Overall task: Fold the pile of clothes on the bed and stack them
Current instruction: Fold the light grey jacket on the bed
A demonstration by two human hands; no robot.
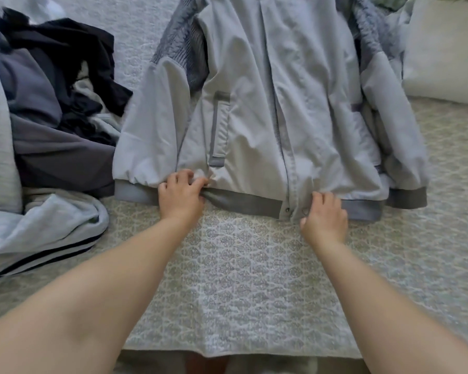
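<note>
A pale grey zip-front jacket with darker ribbed hem and cuffs [268, 103] lies front-up on the bed's patterned quilt [241, 265]. Its long axis runs 12 to 6 o'clock, collar toward 12, hem toward 6, with the sleeves lying down either side. The left hand [180, 195] is knuckles-up at the hem's 7 o'clock corner, fingers curled and pinching bunched fabric. The right hand [323, 217] grips the hem by the zip's lower end. Both forearms reach straight toward 12. At 9 o'clock sits a heap of dark and grey unfolded clothes [54, 109]; a white pillow [443, 55] lies at 2 o'clock.
</note>
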